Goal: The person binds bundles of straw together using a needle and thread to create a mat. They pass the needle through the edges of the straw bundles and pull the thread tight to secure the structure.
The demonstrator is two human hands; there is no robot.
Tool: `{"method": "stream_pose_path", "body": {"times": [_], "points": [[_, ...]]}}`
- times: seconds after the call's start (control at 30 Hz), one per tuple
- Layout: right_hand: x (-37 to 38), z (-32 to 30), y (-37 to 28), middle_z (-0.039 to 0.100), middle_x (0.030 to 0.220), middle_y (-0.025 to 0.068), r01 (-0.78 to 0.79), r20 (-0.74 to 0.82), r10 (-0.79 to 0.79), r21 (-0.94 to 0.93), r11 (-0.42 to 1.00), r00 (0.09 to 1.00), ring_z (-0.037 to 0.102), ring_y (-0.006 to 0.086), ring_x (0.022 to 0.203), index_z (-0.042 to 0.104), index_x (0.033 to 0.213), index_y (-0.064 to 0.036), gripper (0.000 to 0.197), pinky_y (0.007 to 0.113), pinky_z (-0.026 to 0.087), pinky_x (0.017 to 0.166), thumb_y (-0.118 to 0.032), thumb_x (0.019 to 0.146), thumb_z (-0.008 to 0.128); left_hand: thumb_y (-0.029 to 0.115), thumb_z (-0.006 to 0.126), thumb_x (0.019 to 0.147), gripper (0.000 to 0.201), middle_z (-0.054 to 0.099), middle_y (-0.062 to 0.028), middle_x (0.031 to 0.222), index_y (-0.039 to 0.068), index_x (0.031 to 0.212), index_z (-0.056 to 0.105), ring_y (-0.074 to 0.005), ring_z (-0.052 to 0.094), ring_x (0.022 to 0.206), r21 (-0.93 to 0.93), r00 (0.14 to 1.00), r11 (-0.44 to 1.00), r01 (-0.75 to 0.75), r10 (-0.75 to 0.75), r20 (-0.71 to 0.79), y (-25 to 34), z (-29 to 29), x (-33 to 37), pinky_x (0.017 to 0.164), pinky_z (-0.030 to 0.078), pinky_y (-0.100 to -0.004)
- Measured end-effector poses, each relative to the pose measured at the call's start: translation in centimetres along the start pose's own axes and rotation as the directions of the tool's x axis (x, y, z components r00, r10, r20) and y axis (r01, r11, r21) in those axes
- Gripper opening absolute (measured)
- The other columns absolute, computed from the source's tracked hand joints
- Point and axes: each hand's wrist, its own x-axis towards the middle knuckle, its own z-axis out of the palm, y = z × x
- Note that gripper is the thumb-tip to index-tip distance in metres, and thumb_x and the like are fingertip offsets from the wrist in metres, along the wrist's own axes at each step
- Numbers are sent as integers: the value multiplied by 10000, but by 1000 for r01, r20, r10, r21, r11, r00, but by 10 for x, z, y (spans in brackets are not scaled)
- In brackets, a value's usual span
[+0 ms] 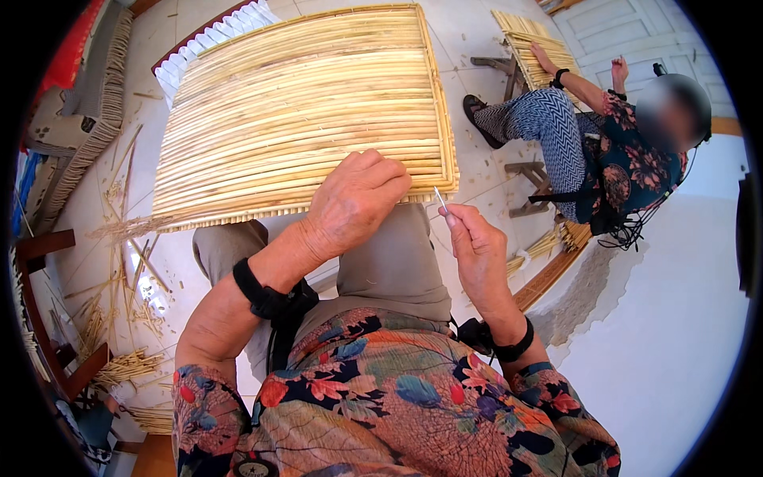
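A large rectangular panel of yellow reed stalks (294,103), laid side by side with a border along its right edge, spans the space before my lap. My left hand (358,195) rests on its near edge close to the right corner, fingers curled down onto the stalks; the fingertips are partly hidden. Just beyond that corner, my right hand (477,242) pinches a slim, silvery pointed tool (439,197), like a thick needle or awl. Its tip points up toward the border stalks, and I cannot tell whether it touches them.
White pleated cloth (214,48) shows under the panel's far left side. Loose reed stalks (131,366) litter the floor at left, near a wooden frame (87,370). At right, another person (636,159) sits with a hand on a smaller reed panel (532,48) on a wooden stand.
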Motion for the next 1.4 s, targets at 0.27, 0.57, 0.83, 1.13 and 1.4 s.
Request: {"method": "stream_pose_path", "body": {"times": [0.27,0.57,0.83,1.13,1.4], "points": [[9,4,-5,556,627,92,1,3,-1,6,1000,1000,535,160,548,643,1065,-34,137,303,447,545,-109,985,562,1,692,709,273,622,-86,958,15,978,651,-277,568,853,-19,1000,1000,7,-7,21,2,-1,-1,770,472,-375],[17,8,-11,567,603,77,-98,-44,99,16,995,994,534,154,515,549,968,-10,106,314,439,513,-106,960,594,-4,688,705,278,623,-88,956,11,980,652,-280,569,852,-8,1000,1000,-5,5,-5,1,-1,1,768,472,-376],[29,10,-21,579,610,103,-112,-23,111,-56,992,994,573,188,523,529,939,-22,120,328,457,519,-108,952,612,-4,688,709,270,619,-85,948,15,977,650,-276,564,847,-8,1000,1000,5,-5,-28,-3,0,0,769,471,-367],[40,24,-6,649,783,180,33,-115,-53,-172,985,992,641,364,646,537,923,-33,162,412,497,572,-137,922,661,14,677,737,214,622,-71,951,30,948,646,-265,565,856,-11,1000,1000,12,-12,-22,-8,1,-2,782,471,-363],[81,-29,-25,599,768,148,520,163,-515,-505,689,841,610,351,760,661,834,-53,146,438,467,663,-182,821,729,40,655,763,160,609,-55,920,44,922,639,-256,559,832,42,1000,999,7,-6,-21,-3,-1,-4,764,467,-350]]}}
